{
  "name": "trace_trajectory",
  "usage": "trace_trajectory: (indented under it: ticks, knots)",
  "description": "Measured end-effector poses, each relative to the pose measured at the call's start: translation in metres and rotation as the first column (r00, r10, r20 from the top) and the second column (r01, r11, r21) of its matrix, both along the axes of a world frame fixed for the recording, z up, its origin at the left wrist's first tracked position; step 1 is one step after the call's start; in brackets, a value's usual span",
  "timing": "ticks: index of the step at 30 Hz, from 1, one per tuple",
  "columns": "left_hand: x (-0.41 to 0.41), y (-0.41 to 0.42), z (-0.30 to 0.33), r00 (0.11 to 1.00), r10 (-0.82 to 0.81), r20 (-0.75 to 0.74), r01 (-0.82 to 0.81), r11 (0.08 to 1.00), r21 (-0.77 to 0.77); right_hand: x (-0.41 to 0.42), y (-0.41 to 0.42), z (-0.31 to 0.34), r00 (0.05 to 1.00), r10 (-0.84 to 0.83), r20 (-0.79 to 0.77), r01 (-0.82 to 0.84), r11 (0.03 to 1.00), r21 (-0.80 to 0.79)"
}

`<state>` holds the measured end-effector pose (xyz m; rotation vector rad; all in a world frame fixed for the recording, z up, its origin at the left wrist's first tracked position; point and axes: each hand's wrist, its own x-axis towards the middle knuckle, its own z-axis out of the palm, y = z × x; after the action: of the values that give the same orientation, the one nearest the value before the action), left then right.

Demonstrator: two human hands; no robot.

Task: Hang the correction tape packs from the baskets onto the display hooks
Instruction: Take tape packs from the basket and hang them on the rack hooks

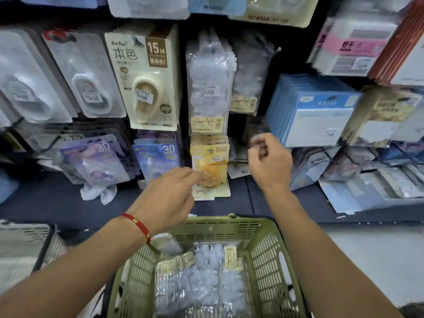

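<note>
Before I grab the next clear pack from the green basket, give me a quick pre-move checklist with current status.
1. Clear packs remain in the green basket: ok.
2. Left hand free: cannot tell, fingertips blurred at the yellow pack.
3. Right hand empty: cannot tell, fingers curled, blurred.
4. Hanging clear packs leave hook room: cannot tell.
5. Basket within reach below both arms: ok.
</note>
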<state>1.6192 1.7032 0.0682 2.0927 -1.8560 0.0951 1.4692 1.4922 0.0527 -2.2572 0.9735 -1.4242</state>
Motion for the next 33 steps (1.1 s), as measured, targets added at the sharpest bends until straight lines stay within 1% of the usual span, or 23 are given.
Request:
trace_trajectory:
  ticks: [2,3,5,6,7,8,9,10,11,12,15,17,19,20,21,22,24,27,29,30,31,32,33]
  knots:
    - [-0.004,0.019,-0.029,0.999,0.007,-0.048,0.007,0.960,0.281,-0.015,0.027,-0.028,0.999,0.006,0.054,-0.013,0.992,0.122]
    - [-0.006,0.028,-0.045,0.998,0.009,-0.057,0.016,0.905,0.425,-0.020,0.039,-0.044,0.999,0.039,0.029,-0.045,0.977,0.211]
    - [-0.013,0.044,-0.078,0.995,0.030,-0.100,0.045,0.742,0.669,-0.029,0.059,-0.081,0.972,0.161,-0.168,-0.085,0.917,0.390]
    - [-0.017,0.052,-0.094,0.990,0.063,-0.127,0.054,0.657,0.752,-0.034,0.065,-0.103,0.917,0.239,-0.320,-0.062,0.876,0.478]
    - [-0.023,0.059,-0.108,0.981,0.122,-0.152,0.051,0.591,0.805,-0.041,0.068,-0.127,0.823,0.325,-0.466,0.002,0.818,0.575]
    - [-0.028,0.066,-0.122,0.963,0.203,-0.177,0.035,0.555,0.831,-0.049,0.070,-0.151,0.713,0.411,-0.569,0.102,0.741,0.663]
    - [-0.034,0.073,-0.135,0.934,0.294,-0.204,0.010,0.548,0.837,-0.059,0.074,-0.175,0.622,0.482,-0.617,0.212,0.654,0.726]
    - [-0.041,0.080,-0.147,0.893,0.387,-0.231,-0.027,0.558,0.829,-0.071,0.079,-0.196,0.577,0.523,-0.627,0.308,0.572,0.760]
    - [-0.048,0.087,-0.158,0.840,0.477,-0.259,-0.074,0.573,0.816,-0.082,0.085,-0.214,0.593,0.533,-0.604,0.360,0.496,0.790]
    - [-0.056,0.094,-0.169,0.777,0.558,-0.289,-0.118,0.582,0.805,-0.089,0.090,-0.230,0.654,0.517,-0.553,0.363,0.427,0.828]
    - [-0.077,0.111,-0.191,0.574,0.718,-0.393,-0.189,0.583,0.790,-0.086,0.101,-0.250,0.865,0.386,-0.320,0.223,0.275,0.935]
    - [-0.086,0.115,-0.199,0.467,0.759,-0.453,-0.225,0.597,0.770,-0.072,0.101,-0.252,0.936,0.289,-0.199,0.147,0.194,0.970]
    - [-0.090,0.114,-0.203,0.415,0.780,-0.470,-0.274,0.599,0.752,-0.061,0.104,-0.249,0.926,0.293,-0.238,0.171,0.238,0.956]
    - [-0.092,0.112,-0.204,0.384,0.792,-0.474,-0.288,0.591,0.753,-0.059,0.108,-0.246,0.898,0.344,-0.275,0.183,0.278,0.943]
    - [-0.093,0.109,-0.206,0.322,0.808,-0.494,-0.303,0.582,0.755,-0.059,0.113,-0.243,0.877,0.397,-0.271,0.167,0.278,0.946]
    - [-0.095,0.105,-0.207,0.249,0.821,-0.514,-0.324,0.571,0.755,-0.061,0.117,-0.243,0.878,0.428,-0.213,0.131,0.213,0.968]
    - [-0.098,0.097,-0.211,0.061,0.827,-0.559,-0.370,0.539,0.757,-0.072,0.121,-0.244,0.917,0.397,-0.038,0.046,-0.011,0.999]
    - [-0.107,0.088,-0.212,-0.324,0.725,-0.608,-0.315,0.524,0.791,-0.097,0.125,-0.243,0.941,0.289,0.177,-0.076,-0.329,0.941]
    - [-0.113,0.080,-0.211,-0.505,0.620,-0.601,-0.253,0.559,0.790,-0.105,0.132,-0.240,0.894,0.374,0.247,-0.062,-0.443,0.894]
    - [-0.116,0.077,-0.212,-0.567,0.552,-0.611,-0.277,0.571,0.773,-0.104,0.136,-0.240,0.860,0.440,0.259,-0.033,-0.459,0.888]
    - [-0.117,0.075,-0.213,-0.608,0.489,-0.625,-0.321,0.568,0.758,-0.101,0.138,-0.241,0.836,0.498,0.229,0.006,-0.425,0.905]
    - [-0.117,0.074,-0.213,-0.625,0.450,-0.638,-0.363,0.556,0.748,-0.097,0.140,-0.243,0.835,0.529,0.150,0.043,-0.335,0.941]
    - [-0.116,0.075,-0.212,-0.618,0.442,-0.650,-0.393,0.543,0.742,-0.095,0.139,-0.249,0.844,0.536,0.006,0.104,-0.174,0.979]
